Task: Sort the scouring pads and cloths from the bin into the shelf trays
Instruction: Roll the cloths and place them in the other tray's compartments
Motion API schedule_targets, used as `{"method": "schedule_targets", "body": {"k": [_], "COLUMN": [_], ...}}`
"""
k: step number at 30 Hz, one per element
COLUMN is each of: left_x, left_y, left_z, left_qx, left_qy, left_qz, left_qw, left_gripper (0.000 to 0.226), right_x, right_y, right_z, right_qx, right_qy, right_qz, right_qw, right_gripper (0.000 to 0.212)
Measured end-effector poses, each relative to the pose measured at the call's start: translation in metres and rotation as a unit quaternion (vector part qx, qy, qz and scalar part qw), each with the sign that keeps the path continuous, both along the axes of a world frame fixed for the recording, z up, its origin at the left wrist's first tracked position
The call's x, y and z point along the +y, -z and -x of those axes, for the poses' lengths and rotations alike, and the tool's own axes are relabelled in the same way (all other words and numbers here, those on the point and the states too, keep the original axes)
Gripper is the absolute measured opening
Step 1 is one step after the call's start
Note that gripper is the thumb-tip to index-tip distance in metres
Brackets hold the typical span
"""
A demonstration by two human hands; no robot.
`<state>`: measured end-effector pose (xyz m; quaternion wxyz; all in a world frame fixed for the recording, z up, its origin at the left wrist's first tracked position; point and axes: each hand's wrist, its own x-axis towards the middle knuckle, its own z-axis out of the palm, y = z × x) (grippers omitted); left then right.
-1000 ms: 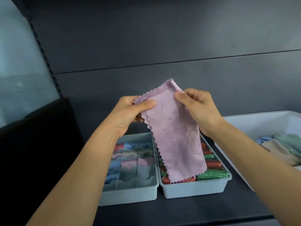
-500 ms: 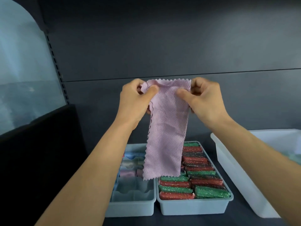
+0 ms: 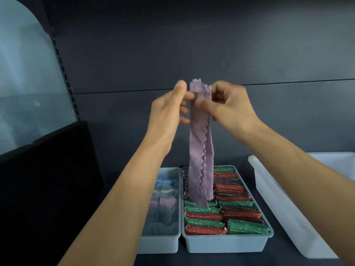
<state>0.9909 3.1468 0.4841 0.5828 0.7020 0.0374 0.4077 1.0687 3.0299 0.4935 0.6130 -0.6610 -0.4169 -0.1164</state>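
A lilac cloth (image 3: 200, 150) with zigzag edges hangs folded lengthwise into a narrow strip above the trays. My right hand (image 3: 228, 106) pinches its top edge between thumb and fingers. My left hand (image 3: 169, 110) is at the same top edge from the left, fingertips on the fabric. Below stands a grey tray (image 3: 226, 243) packed with red, green and dark scouring pads (image 3: 244, 226). To its left, partly behind my left forearm, a second grey tray (image 3: 163, 243) holds folded pastel cloths (image 3: 166, 191) in compartments. The white bin (image 3: 284, 204) is at the right.
Both trays and the bin rest on a dark shelf (image 3: 284, 260) with a dark back panel (image 3: 192, 45). A black panel (image 3: 48, 179) stands at the left, with a slotted upright (image 3: 66, 81) and a pale wall behind it.
The cloth was spread wide between my hands; my hands have come together and it now hangs folded into a narrow strip. The view has shifted so the trays sit lower.
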Motion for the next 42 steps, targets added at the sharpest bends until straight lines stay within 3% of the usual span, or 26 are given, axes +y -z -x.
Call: {"method": "schedule_targets", "body": {"k": [2, 5, 7, 11, 16, 19, 22, 26, 30, 33, 36, 38, 42], "left_x": [0.013, 0.02, 0.009, -0.015, -0.031, -0.037, -0.044, -0.049, -0.042, -0.04, -0.043, -0.043, -0.039], "left_y": [0.02, 0.058, 0.076, 0.092, 0.107, 0.113, 0.113, 0.108, 0.109, 0.106, 0.104, 0.101, 0.101], "left_z": [-0.003, -0.008, -0.008, -0.008, -0.013, -0.023, -0.031, -0.034, -0.031, -0.028, -0.029, -0.029, -0.037], "left_qx": [-0.003, 0.1, 0.139, 0.143, 0.156, 0.148, 0.135, 0.117, 0.122, 0.147, 0.186, 0.227, 0.286], "left_qy": [-0.007, 0.157, 0.242, 0.295, 0.342, 0.259, 0.205, 0.22, 0.267, 0.307, 0.288, 0.275, 0.237], "left_qz": [-0.013, -0.007, 0.022, 0.096, 0.184, 0.173, 0.137, 0.14, 0.163, 0.159, 0.146, 0.14, 0.189], "left_qw": [1.0, 0.982, 0.96, 0.94, 0.908, 0.939, 0.96, 0.958, 0.942, 0.927, 0.928, 0.924, 0.909], "left_gripper": [0.044, 0.072, 0.063, 0.043, 0.035, 0.035, 0.016, 0.017, 0.037, 0.029, 0.025, 0.035, 0.043], "right_x": [-0.003, -0.008, -0.008, -0.01, -0.014, -0.01, -0.004, -0.003, -0.012, -0.017, -0.021, -0.025, -0.033], "right_y": [-0.006, -0.014, -0.016, -0.013, -0.003, 0.004, 0.004, -0.006, -0.011, -0.008, 0.0, 0.004, 0.014], "right_z": [-0.003, -0.01, -0.015, -0.025, -0.032, -0.029, -0.026, -0.026, -0.037, -0.048, -0.056, -0.058, -0.054], "right_qx": [0.055, 0.104, 0.124, 0.15, 0.189, 0.189, 0.153, 0.13, 0.173, 0.196, 0.217, 0.217, 0.19], "right_qy": [-0.047, -0.092, -0.095, -0.078, -0.051, -0.033, -0.015, -0.016, -0.037, -0.04, -0.046, -0.062, -0.108], "right_qz": [-0.006, 0.008, 0.008, 0.02, 0.003, -0.033, -0.061, -0.085, -0.091, -0.074, -0.053, -0.032, -0.008], "right_qw": [0.997, 0.99, 0.988, 0.985, 0.981, 0.981, 0.986, 0.988, 0.98, 0.977, 0.974, 0.974, 0.976], "right_gripper": [0.011, 0.032, 0.032, 0.008, 0.018, 0.014, 0.018, 0.025, 0.022, 0.022, 0.023, 0.023, 0.028]}}
